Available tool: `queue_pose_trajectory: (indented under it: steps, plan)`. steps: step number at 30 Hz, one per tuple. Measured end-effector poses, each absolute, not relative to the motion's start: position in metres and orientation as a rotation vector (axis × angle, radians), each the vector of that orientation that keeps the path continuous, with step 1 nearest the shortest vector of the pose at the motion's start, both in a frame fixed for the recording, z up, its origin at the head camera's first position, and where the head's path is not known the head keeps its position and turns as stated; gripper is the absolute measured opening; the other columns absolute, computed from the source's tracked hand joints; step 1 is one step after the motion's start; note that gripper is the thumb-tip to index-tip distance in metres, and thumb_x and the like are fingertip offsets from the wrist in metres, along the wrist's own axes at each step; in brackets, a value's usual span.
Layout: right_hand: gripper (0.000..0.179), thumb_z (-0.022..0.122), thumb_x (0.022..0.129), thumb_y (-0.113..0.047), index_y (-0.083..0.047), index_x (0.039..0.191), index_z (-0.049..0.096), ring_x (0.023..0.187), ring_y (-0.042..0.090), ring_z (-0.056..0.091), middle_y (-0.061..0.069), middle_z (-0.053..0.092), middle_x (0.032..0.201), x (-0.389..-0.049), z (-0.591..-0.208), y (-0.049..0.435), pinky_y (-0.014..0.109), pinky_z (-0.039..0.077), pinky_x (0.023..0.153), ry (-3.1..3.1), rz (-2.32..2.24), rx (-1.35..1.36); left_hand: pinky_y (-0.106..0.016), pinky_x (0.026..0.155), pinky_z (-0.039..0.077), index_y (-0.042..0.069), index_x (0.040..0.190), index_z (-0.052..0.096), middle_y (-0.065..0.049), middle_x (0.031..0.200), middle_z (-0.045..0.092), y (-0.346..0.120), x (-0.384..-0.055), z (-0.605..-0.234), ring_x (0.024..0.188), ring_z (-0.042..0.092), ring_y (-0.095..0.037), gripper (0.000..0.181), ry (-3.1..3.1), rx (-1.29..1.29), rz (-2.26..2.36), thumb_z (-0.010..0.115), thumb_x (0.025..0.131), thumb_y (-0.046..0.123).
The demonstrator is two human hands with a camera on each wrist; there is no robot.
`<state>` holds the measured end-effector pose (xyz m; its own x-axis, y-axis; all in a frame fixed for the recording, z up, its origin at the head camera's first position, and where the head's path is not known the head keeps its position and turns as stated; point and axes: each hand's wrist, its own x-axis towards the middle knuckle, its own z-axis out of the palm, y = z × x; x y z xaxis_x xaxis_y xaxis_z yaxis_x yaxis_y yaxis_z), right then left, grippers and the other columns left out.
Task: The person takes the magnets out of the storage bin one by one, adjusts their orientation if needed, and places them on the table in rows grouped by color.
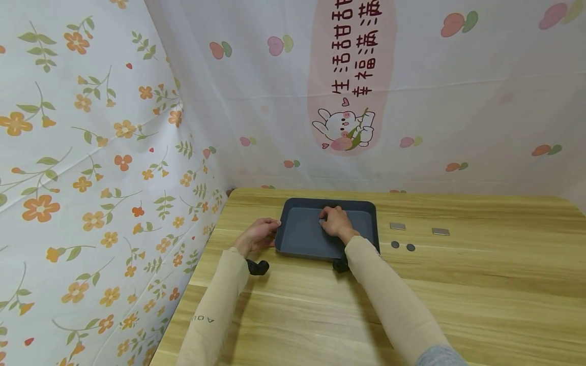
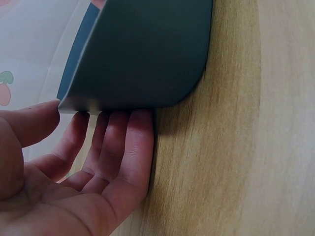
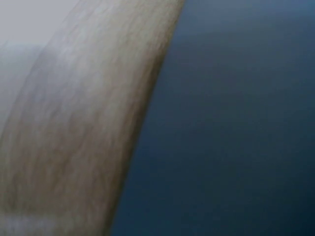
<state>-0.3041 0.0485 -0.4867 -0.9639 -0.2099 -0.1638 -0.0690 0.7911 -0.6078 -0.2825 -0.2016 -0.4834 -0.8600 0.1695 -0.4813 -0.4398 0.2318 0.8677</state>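
A dark grey rectangular tray (image 1: 302,234) with raised walls lies on the wooden table. At its left end, my left hand (image 1: 259,235) holds the wall; in the left wrist view the thumb (image 2: 37,120) meets the rim and the other fingertips touch the wall's lower edge. My right hand (image 1: 338,222) reaches inside the tray with bent fingers, pinching a small grey piece (image 1: 322,222) near the tray floor. Most of that piece is hidden, so its kind is unclear. The right wrist view is blurred and shows neither the fingers nor the piece.
Right of the tray lie two small grey metal rectangles (image 1: 398,226) and two dark round discs (image 1: 410,247) on the wooden table (image 1: 494,284). A flowered curtain (image 1: 105,193) hangs at the left, and a printed cloth (image 1: 265,117) behind the table.
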Motion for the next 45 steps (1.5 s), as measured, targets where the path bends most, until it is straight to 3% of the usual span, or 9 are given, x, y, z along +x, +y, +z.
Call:
queue_pose_trajectory:
  steps: [9, 16, 21, 45]
  plan:
    - [0.018, 0.059, 0.094, -0.014, -0.007, 0.11, 0.061, 0.116, 0.041, 0.047, 0.02, 0.055, 0.118, -0.3006, -0.4832, 0.0508, 0.05, 0.04, 0.096, 2.75, -0.953, -0.209, -0.028, 0.062, 0.049, 0.001, 0.115, 0.055, -0.004, 0.088, 0.057, -0.2004, -0.2795, -0.4807, 0.074, 0.054, -0.015, 0.025, 2.02, -0.247, 1.683, 0.047, 0.103, 0.021]
    - [0.016, 0.064, 0.092, -0.012, -0.007, 0.106, 0.06, 0.085, 0.026, 0.055, 0.012, 0.061, 0.097, -0.3002, -0.4822, 0.0513, 0.04, 0.045, 0.079, 2.749, -0.982, -0.205, -0.028, 0.061, 0.047, 0.003, 0.113, 0.056, -0.004, 0.087, 0.056, -0.2, -0.278, -0.479, 0.072, 0.053, -0.015, 0.023, 2.022, -0.246, 1.673, 0.046, 0.103, 0.021]
    - [0.016, 0.064, 0.091, -0.011, -0.006, 0.106, 0.06, 0.075, 0.023, 0.053, 0.009, 0.058, 0.089, -0.3022, -0.4834, 0.0525, 0.036, 0.043, 0.072, 2.747, -1.0, -0.203, -0.028, 0.061, 0.048, 0.002, 0.113, 0.055, -0.004, 0.087, 0.056, -0.1998, -0.2787, -0.4795, 0.073, 0.053, -0.015, 0.023, 2.018, -0.231, 1.678, 0.046, 0.103, 0.021]
    - [0.009, 0.064, 0.089, -0.009, -0.005, 0.096, 0.069, 0.084, 0.025, 0.062, 0.012, 0.068, 0.097, -0.299, -0.4826, 0.0583, 0.041, 0.05, 0.079, 2.726, -0.993, -0.293, -0.028, 0.065, 0.051, 0.0, 0.124, 0.053, -0.005, 0.093, 0.059, -0.2013, -0.2794, -0.4804, 0.077, 0.057, -0.015, 0.032, 2.058, -0.224, 1.632, 0.047, 0.103, 0.023]
